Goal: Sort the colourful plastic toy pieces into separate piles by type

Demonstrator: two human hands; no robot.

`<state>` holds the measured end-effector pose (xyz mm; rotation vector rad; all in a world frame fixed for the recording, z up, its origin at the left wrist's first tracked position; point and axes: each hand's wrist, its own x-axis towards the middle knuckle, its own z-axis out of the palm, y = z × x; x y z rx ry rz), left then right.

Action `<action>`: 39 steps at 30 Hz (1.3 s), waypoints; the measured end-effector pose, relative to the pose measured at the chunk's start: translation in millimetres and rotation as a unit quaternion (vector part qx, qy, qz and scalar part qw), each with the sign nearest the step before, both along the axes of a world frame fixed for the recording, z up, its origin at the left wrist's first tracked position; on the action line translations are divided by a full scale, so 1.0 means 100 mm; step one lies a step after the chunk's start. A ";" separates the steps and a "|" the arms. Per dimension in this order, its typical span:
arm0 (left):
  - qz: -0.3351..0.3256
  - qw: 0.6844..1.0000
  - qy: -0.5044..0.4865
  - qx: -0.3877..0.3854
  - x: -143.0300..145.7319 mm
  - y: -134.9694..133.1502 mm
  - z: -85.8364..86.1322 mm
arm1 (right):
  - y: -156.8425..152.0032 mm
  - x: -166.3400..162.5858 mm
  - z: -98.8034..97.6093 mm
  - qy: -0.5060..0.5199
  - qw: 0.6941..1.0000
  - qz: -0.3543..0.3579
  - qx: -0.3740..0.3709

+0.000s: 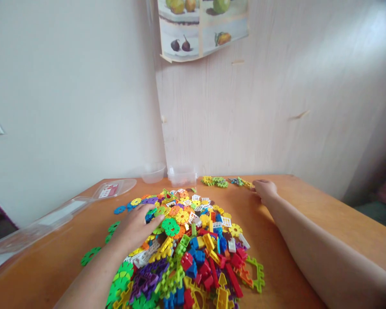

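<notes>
A big heap of colourful plastic building pieces lies on the orange-brown table. My left hand rests flat on the heap's left side, fingers stretched over green and yellow pieces. My right hand reaches to the far side of the table, its fingers curled down beside a small row of joined green, yellow and mixed flower-shaped pieces. Whether it holds one of them is hidden.
Two clear plastic cups stand at the back against the wall. A clear container lid and a clear plastic box lie at the left. Loose green and blue pieces are scattered left of the heap. A fruit poster hangs above.
</notes>
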<state>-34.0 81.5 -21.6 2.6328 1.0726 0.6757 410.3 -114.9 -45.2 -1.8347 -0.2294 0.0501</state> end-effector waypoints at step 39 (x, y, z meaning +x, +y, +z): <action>0.050 0.952 -0.256 -0.162 0.01 -0.10 0.19 | -0.10 -2.97 0.57 -0.531 0.585 0.601 -0.120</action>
